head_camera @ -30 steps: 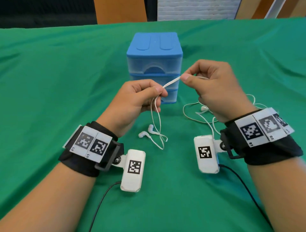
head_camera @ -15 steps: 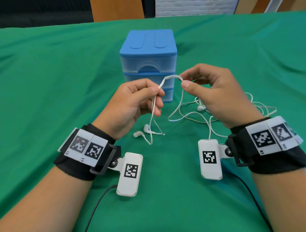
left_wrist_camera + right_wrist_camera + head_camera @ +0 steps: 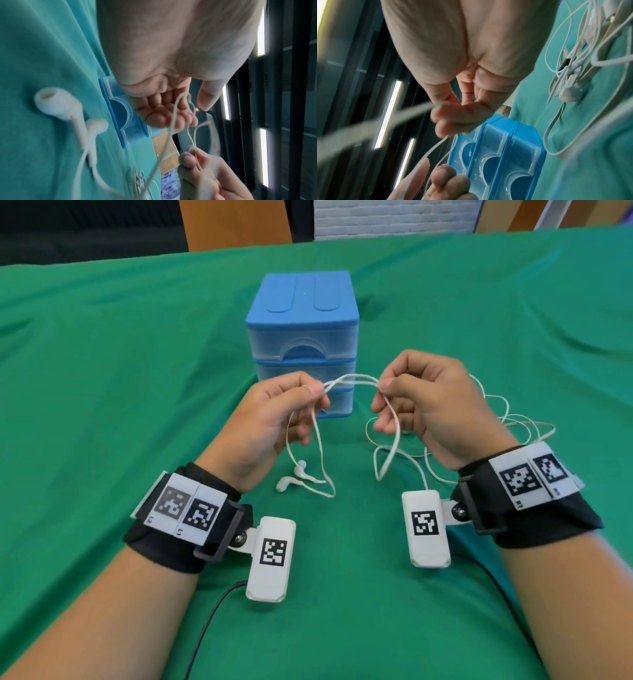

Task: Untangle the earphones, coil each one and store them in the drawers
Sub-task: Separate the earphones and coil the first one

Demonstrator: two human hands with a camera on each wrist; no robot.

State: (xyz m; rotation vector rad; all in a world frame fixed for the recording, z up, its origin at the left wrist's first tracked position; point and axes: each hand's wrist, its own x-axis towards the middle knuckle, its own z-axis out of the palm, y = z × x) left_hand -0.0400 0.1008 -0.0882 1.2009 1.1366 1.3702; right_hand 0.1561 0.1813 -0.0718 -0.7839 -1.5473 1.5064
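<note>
Pinching a thin white earphone cord (image 3: 352, 378) between thumb and forefinger, my left hand (image 3: 274, 419) and right hand (image 3: 428, 405) hold it arched before the blue plastic three-drawer box (image 3: 301, 337); its two earbuds (image 3: 291, 477) lie on the green-clothed tabletop (image 3: 102, 371).

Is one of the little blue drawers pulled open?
No, all three drawers of the blue drawer unit sit flush and shut in the head view, behind the two hands.
</note>
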